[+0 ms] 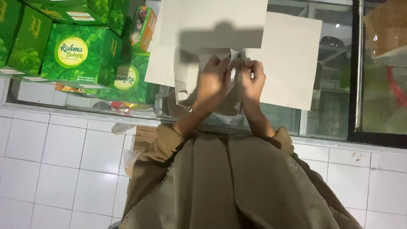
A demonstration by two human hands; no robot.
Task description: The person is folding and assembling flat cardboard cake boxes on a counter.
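**Flat box blank mid-fold, both hands on one tab**

So the thing in hand is a big flat sheet of pale grey-white die-cut cardboard [288, 59], an unfolded box blank with notched flaps. It's held up in front of the person, over the edge of a glass-topped display counter [335, 106], not lying flat on anything as far as I can tell. Its long axis runs left-right across the view, plain inner side facing the camera, with one panel [186, 76] already bent toward the body on the left.

Both hands meet at the middle. The left hand [213, 82] is curled, fingers closed over a small flap near the centre crease, a thin bracelet [195, 113] on that wrist. The right hand [253, 80] is pinching the same spot, thumb and fingertips tight on the card's edge. My guess at why they're so close together: a small tab needs two pinch points to bend or tuck cleanly, and holding the sheet in the air lets the panels swing freely.

A dark shadow falls across the upper panel. Below, the person's olive-brown knitted sleeves and draped cloth [237, 182] fill the foreground.

Further out, left: a stack of finished green leaf-printed cardboard boxes with round yellow labels [80, 53] on the counter. White tiled floor [51, 169] underneath everything.
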